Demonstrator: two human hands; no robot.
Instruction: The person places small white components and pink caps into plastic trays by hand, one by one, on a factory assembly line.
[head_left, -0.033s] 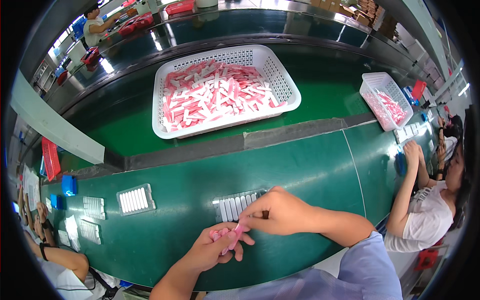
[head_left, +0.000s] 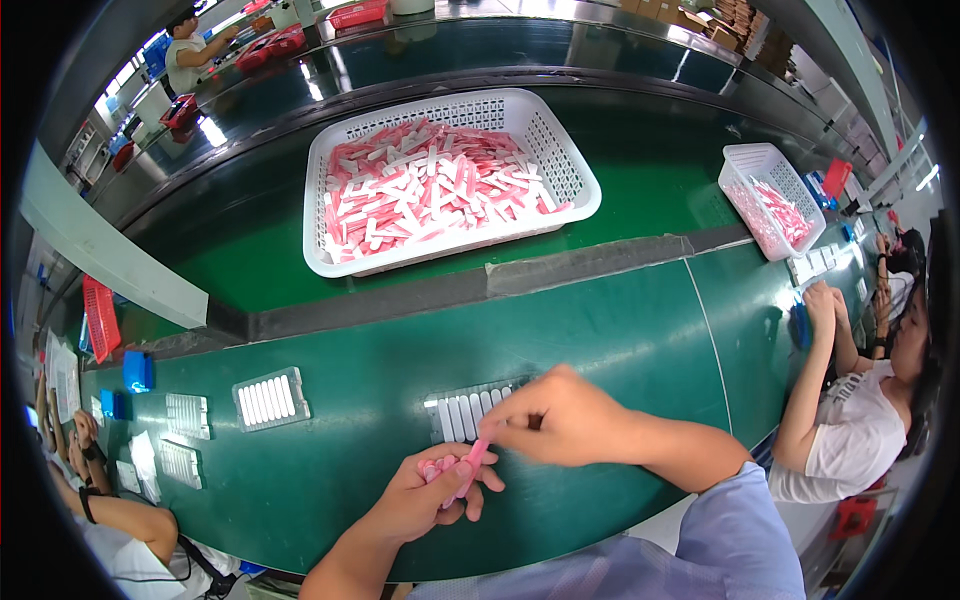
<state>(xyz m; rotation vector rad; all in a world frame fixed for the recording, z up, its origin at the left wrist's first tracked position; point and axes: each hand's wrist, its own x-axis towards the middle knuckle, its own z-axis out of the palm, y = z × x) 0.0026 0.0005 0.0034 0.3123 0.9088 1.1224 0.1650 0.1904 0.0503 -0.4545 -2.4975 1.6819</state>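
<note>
On a green tabletop (head_left: 600,330), beyond which a white basket (head_left: 440,254) is seen, a bundle of pink pieces (head_left: 437,467) is cupped by the left hand (head_left: 410,500). From it 1 pink stick (head_left: 475,463) is slanted up rightward, its far end pinched and hidden by the right hand (head_left: 555,415). Just beyond, nearer the right hand, a clear tray (head_left: 433,424) of white sticks (head_left: 460,417) is partly covered. The bundle's count cannot be made out.

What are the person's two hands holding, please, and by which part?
The left hand holds a bunch of pink pieces, though their gripped part cannot be told; the right hand pinches one pink piece by its upper end.
</note>
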